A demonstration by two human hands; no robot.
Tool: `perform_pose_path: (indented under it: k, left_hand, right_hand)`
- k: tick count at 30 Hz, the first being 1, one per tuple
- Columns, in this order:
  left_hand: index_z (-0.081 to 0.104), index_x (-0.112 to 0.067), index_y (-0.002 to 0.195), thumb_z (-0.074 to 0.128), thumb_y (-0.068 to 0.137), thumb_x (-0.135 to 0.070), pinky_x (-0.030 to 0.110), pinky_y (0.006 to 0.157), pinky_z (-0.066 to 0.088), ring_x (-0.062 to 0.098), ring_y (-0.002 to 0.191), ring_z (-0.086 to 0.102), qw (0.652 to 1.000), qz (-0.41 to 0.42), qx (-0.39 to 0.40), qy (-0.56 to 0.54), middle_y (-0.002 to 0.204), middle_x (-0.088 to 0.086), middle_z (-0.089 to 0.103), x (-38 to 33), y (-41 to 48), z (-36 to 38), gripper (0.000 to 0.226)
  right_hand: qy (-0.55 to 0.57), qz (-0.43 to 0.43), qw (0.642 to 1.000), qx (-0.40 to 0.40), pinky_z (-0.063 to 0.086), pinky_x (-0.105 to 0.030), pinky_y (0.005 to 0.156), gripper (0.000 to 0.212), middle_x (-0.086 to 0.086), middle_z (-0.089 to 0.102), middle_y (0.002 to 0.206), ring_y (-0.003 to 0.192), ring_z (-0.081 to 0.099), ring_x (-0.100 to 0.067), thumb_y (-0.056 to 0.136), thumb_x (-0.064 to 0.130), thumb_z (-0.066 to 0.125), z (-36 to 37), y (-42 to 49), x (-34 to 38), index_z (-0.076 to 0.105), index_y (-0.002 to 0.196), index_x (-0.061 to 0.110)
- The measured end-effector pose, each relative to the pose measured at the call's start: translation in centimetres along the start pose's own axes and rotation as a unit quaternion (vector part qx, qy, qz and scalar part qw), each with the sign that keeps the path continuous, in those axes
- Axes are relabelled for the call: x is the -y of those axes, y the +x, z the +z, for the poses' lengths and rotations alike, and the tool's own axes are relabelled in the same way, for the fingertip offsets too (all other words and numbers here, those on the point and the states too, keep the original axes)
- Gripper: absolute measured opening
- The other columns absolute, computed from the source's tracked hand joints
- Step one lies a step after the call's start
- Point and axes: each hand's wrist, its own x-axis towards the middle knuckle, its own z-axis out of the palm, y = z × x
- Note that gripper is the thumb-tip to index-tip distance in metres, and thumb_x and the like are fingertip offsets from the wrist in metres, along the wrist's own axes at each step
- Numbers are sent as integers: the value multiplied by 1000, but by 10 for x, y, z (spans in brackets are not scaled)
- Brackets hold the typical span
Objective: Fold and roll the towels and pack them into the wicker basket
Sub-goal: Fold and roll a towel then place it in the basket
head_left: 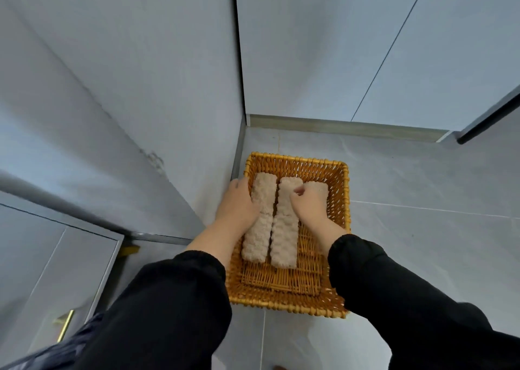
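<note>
L hand (239, 203): fingers down betw. basket wall and left roll (257, 234), thumb across its top. Reads as gripping to snug it against its neighbour. R hand (309, 203): fingers curled tight over right roll (319, 188), most of that roll hidden under hand and wrist; prob. seating it in the remaining gap. Middle roll (285, 229) lies untouched betw. the two, touching left roll along its length. All 3 rolls parallel, lengthwise, pushed toward far end of wicker basket (295, 160); bare weave showing at near end. Side-by-side packing presumably to save width. Basket sits on grey tile floor (422, 229), tucked in corner beside pale wall (140, 88) and cabinet door (309, 46). No loose towels in view, so packing looks near done.
</note>
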Motion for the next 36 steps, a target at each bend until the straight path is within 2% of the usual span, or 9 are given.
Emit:
perform_pose_path:
  k: [4,5,9,11,15,20,23,30,36]
  left_hand:
    - [38,-11,137,43,96,-18,35,101,34,25,128,38,996,45,-52,51,142,8,38,-18,-32,-27,43]
    - [39,-11,136,43,96,-17,34,101,34,24,128,38,994,57,-73,55,142,8,38,-21,-42,-34,41]
    - [30,-12,146,44,97,-17,28,109,26,19,136,32,979,117,-156,53,150,4,33,-33,-77,-63,51]
    - [30,-12,147,46,96,-16,20,108,22,16,136,32,965,168,-193,62,150,3,34,-39,-101,-77,53]
    - [33,-14,146,47,95,-15,15,108,14,13,139,30,938,205,-270,77,151,1,34,-41,-140,-92,53]
    - [45,-9,139,57,88,-12,21,104,26,20,130,44,905,180,-378,79,142,6,46,-18,-188,-128,53]
    - [44,-11,140,57,88,-13,22,104,27,18,131,41,889,148,-429,66,143,4,44,8,-215,-153,53]
    - [46,-11,138,47,83,-22,24,101,32,15,131,38,843,47,-535,22,143,3,42,91,-267,-195,56]
    - [43,-12,139,55,86,-6,32,105,37,20,133,36,782,-69,-619,-36,145,5,38,166,-306,-214,55]
  right_hand:
    - [10,-68,998,-11,31,-3,51,21,5,51,101,77,45,-6,97,19,46,-33,-32,42,54,115,15]
    - [20,-87,996,-14,30,-5,54,23,5,52,105,85,47,-9,97,19,46,-40,-43,52,54,118,15]
    - [76,-159,984,-35,48,-30,85,29,-3,57,120,105,55,-18,95,19,47,-64,-71,92,53,122,13]
    - [111,-199,972,-53,48,-33,89,28,-2,57,118,105,54,-16,95,18,47,-74,-89,113,54,121,14]
    - [185,-286,937,-76,44,-22,81,23,3,59,108,98,54,-9,94,17,48,-85,-130,145,58,115,15]
    - [247,-409,874,-84,46,-18,79,17,8,60,100,94,57,-5,93,13,51,-82,-187,186,59,105,21]
    - [243,-475,845,-38,45,-14,79,17,12,59,97,93,56,0,92,10,52,-66,-222,210,60,104,19]
    - [270,-479,826,123,42,-7,72,18,8,61,98,87,55,2,91,8,51,21,-288,268,61,102,18]
    - [281,-441,829,200,38,-1,65,16,5,62,96,86,54,5,90,8,51,112,-338,302,62,101,12]
